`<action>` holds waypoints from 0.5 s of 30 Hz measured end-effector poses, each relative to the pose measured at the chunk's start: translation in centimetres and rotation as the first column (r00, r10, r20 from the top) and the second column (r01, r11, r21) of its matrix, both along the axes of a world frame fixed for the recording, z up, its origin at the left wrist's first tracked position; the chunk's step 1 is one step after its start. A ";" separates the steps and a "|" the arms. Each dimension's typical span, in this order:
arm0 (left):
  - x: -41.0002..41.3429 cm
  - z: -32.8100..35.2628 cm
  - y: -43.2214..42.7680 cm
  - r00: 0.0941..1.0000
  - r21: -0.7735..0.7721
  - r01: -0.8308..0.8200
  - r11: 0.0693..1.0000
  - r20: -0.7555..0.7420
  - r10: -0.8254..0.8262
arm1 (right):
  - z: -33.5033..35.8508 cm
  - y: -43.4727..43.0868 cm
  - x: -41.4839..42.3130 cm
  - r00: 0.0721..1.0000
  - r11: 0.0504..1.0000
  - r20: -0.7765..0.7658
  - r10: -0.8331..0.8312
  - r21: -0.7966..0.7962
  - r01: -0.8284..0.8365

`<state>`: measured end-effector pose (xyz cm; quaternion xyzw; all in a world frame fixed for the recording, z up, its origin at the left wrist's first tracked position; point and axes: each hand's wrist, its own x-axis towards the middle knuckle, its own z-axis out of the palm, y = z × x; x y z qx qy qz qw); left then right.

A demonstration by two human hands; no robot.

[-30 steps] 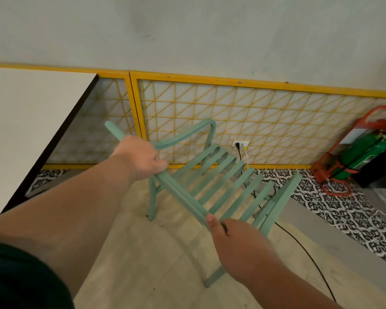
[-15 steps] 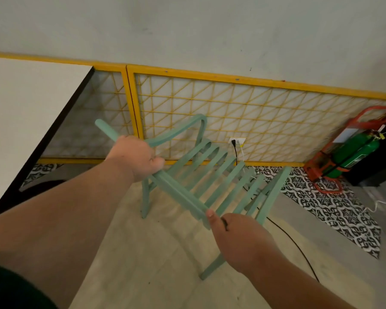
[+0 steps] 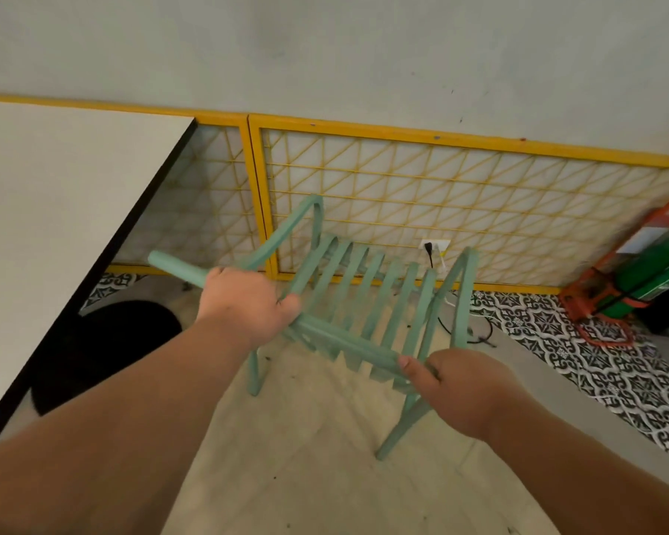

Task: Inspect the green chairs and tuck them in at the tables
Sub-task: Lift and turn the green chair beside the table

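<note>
Head view: the green chair [image 3: 364, 287] stands on the floor [image 3: 325, 476], to the right of the white surface [image 3: 55, 210] and clear of its dark edge, so it is not yet tucked in. Judging from this, the chair is in hand but the turn and push under the surface are left to do; other chairs are out of sight.

The left hand [image 3: 248, 303] wraps the left part of the back rail [image 3: 348, 343], and the right hand [image 3: 456, 391] curls round its right end. That rail, the long axis under the hands, runs from upper left to lower right. The seat slats point away toward the yellow lattice panel [image 3: 479, 195], so the chair faces the wall, not the surface.
</note>
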<state>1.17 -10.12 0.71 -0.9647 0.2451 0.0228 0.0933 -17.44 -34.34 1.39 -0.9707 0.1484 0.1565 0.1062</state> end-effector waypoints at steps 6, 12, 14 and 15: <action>-2.5 0.2 -0.3 0.993 0.001 -0.105 0.994 -0.060 0.105 | 0.1 -2.6 1.5 0.993 0.993 0.003 0.115 -0.023 -0.115; -3.3 0.9 -0.2 0.991 -0.018 -0.036 0.999 -0.127 0.033 | 0.3 -4.3 2.5 0.985 0.985 -0.008 0.171 -0.011 -0.171; -1.6 1.8 1.1 0.969 -0.039 0.044 0.998 -0.243 -0.052 | 0.3 -4.5 2.8 0.984 0.984 -0.020 0.175 0.007 -0.175; -0.3 2.0 2.0 0.946 -0.044 0.050 0.998 -0.319 -0.061 | 0.3 -4.5 2.8 0.984 0.984 -0.027 0.178 0.012 -0.178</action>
